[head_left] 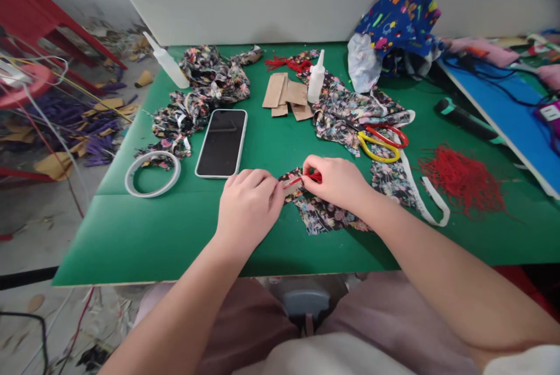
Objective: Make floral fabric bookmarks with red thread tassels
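My right hand [335, 181] pinches a small bundle of red string [315, 177] over a piece of brown card [292, 188] lying on dark floral fabric. Beside it my left hand [251, 203] is closed at the left edge of that card and fabric; what its fingertips grip is hidden. More floral fabric [324, 216] spreads under and below my right hand. A pile of loose red strings [466, 181] lies to the right. Scissors [380, 144] with red and yellow handles rest on the fabric behind my right hand.
On the green table [196, 235] are a phone [222, 143], a roll of tape [153, 174], brown card pieces [284, 94], two white bottles [315, 80] [168, 66], crumpled floral fabric [214, 77], blue patterned cloth [396, 25], a black-and-teal tool [468, 120] and a blue board [503, 112].
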`<state>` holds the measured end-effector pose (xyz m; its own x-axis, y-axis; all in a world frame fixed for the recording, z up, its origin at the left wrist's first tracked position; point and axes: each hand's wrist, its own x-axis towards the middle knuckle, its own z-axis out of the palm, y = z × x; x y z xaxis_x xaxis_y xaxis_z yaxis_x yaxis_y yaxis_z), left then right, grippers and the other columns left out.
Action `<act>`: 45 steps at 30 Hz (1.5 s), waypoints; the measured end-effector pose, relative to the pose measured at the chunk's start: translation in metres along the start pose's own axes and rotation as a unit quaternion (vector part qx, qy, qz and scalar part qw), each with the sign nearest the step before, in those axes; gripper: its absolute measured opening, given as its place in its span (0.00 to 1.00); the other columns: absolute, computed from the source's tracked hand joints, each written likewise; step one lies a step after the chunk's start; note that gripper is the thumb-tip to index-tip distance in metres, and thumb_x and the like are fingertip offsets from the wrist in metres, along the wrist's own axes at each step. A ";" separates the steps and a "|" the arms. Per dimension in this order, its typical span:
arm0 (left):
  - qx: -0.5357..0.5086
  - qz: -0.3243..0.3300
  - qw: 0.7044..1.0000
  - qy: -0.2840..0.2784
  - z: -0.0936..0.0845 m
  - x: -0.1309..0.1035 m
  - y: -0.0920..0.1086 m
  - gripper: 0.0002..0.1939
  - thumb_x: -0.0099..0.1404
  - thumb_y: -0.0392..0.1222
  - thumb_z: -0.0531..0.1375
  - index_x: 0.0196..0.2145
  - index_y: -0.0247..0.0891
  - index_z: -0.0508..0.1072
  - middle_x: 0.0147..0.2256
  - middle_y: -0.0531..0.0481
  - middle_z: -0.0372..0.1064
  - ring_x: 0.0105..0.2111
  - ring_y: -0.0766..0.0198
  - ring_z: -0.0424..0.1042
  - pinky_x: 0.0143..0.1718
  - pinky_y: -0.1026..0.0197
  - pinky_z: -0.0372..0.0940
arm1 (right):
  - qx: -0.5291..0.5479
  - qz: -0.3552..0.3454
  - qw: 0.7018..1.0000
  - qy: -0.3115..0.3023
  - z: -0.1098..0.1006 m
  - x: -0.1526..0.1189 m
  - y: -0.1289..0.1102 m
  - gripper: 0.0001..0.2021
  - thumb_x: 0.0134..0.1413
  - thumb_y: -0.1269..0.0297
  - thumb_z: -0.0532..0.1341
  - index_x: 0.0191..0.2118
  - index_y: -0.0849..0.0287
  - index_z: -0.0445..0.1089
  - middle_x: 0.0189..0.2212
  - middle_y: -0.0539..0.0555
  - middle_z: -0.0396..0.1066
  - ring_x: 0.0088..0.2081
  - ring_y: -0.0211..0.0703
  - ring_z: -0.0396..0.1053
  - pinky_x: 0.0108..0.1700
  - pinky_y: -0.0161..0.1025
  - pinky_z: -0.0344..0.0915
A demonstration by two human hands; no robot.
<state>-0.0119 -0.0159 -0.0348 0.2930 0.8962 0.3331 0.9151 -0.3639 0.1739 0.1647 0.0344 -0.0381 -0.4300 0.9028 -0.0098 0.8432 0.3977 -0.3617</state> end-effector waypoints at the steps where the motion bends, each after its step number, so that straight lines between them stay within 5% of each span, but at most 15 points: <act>1: -0.010 0.014 1.000 0.006 0.000 0.000 0.001 0.11 0.63 0.39 0.51 0.31 0.37 0.73 0.37 0.48 0.71 0.38 0.60 0.67 0.41 0.56 0.60 | -0.001 0.000 1.000 0.001 0.000 0.000 0.000 0.06 0.49 0.61 0.54 0.31 0.55 0.65 0.24 0.47 0.68 0.24 0.35 0.61 0.25 0.33 0.45; 5: -0.027 0.107 0.994 -0.026 -0.001 -0.003 0.008 0.14 0.64 0.38 0.51 0.45 0.36 0.70 0.46 0.49 0.69 0.50 0.56 0.62 0.48 0.53 0.58 | -0.008 -0.004 1.000 0.006 0.001 0.000 0.000 0.06 0.49 0.61 0.54 0.32 0.55 0.65 0.25 0.47 0.68 0.25 0.35 0.62 0.25 0.33 0.46; 14: -0.040 0.042 0.998 -0.039 -0.001 -0.007 0.005 0.13 0.64 0.39 0.51 0.42 0.38 0.72 0.43 0.50 0.71 0.46 0.58 0.66 0.47 0.52 0.61 | -0.010 0.002 1.000 -0.005 -0.001 0.000 -0.002 0.06 0.50 0.59 0.55 0.31 0.55 0.65 0.24 0.47 0.68 0.25 0.35 0.62 0.24 0.33 0.46; 21: -0.038 0.133 0.990 -0.042 0.005 0.001 0.017 0.13 0.63 0.35 0.50 0.43 0.31 0.69 0.44 0.44 0.69 0.47 0.58 0.65 0.47 0.55 0.62 | -0.014 -0.003 1.000 -0.004 0.000 0.000 -0.001 0.07 0.51 0.59 0.54 0.32 0.54 0.65 0.26 0.47 0.69 0.26 0.36 0.63 0.25 0.33 0.47; 29: -0.003 0.125 0.988 -0.087 0.003 0.001 0.018 0.13 0.64 0.38 0.49 0.44 0.33 0.68 0.43 0.43 0.68 0.45 0.56 0.65 0.44 0.53 0.62 | 0.010 0.010 1.000 -0.025 -0.003 0.001 0.004 0.09 0.52 0.55 0.55 0.33 0.54 0.65 0.25 0.48 0.69 0.25 0.36 0.62 0.24 0.32 0.47; 45: -0.020 0.104 0.992 -0.073 0.004 0.003 0.021 0.13 0.64 0.39 0.50 0.42 0.34 0.70 0.46 0.44 0.68 0.51 0.55 0.61 0.49 0.52 0.58 | 0.034 0.027 0.999 -0.029 -0.003 0.002 0.004 0.08 0.51 0.56 0.55 0.32 0.53 0.65 0.24 0.46 0.68 0.24 0.35 0.62 0.23 0.32 0.46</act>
<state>0.0089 -0.0201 -0.0340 0.5138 0.8269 0.2285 0.8198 -0.5517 0.1533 0.1685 0.0383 -0.0368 -0.4038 0.9110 -0.0844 0.8428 0.3345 -0.4216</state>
